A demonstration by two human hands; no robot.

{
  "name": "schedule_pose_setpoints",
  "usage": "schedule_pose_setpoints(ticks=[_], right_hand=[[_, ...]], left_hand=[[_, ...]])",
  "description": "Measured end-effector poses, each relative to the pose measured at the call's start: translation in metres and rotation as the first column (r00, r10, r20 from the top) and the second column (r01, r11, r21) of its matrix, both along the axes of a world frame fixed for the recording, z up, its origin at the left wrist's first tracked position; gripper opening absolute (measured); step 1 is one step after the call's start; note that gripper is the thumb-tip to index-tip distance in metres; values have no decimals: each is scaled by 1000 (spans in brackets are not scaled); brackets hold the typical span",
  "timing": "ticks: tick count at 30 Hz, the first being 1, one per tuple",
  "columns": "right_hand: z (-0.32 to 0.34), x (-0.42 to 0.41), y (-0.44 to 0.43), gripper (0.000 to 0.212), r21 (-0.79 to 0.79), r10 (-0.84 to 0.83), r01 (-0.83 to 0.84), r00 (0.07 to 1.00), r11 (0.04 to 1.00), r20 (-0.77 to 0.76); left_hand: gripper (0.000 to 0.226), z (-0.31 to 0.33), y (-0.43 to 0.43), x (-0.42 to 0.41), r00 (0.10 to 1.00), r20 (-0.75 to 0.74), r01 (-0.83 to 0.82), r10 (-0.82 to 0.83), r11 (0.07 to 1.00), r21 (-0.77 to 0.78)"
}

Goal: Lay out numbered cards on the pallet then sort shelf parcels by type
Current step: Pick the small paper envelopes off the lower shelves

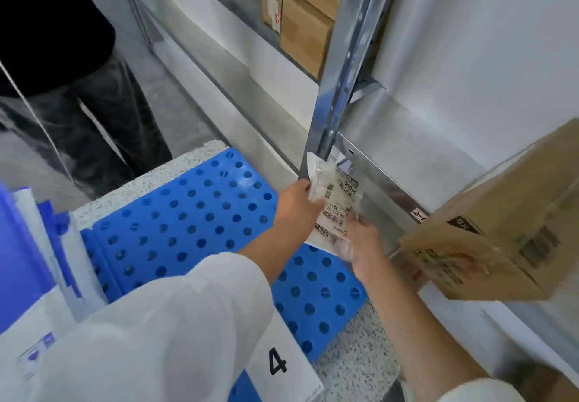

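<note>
A: Hands?
B: Left hand (pixel 296 201) pinches the upper left edge of a clear plastic parcel (pixel 336 210), fingers closed on it. Right hand (pixel 365 249) cups the parcel's lower end from beneath, fingers curled around it.
A: Parcel position?
B: Between both hands, label facing up, held above the far right part of the blue pallet (pixel 188 223), just in front of the metal shelf post (pixel 340 66).
A: Around it?
B: Card numbered 4 (pixel 282 361) lies near, on the pallet. Cardboard box (pixel 501 223) on the right, more boxes (pixel 308 16) far up the shelf.
</note>
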State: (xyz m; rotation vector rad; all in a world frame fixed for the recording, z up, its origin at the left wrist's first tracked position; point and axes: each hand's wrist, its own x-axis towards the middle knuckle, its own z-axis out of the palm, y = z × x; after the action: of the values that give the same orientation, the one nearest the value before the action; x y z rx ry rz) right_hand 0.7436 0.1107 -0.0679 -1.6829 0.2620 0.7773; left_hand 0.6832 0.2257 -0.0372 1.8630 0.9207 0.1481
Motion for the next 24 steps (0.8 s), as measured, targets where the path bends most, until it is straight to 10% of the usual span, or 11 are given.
schedule_pose_setpoints(ticks=[12,24], right_hand=[[116,-83,15,21,104,257,-278,950,955,175],[191,-114,52,34,-103,644,-652,690,751,331]], left_hand=[[23,101,15,-133,960,77,-264,268,963,-61],[26,161,11,-201,911,54,-413,409,903,121]])
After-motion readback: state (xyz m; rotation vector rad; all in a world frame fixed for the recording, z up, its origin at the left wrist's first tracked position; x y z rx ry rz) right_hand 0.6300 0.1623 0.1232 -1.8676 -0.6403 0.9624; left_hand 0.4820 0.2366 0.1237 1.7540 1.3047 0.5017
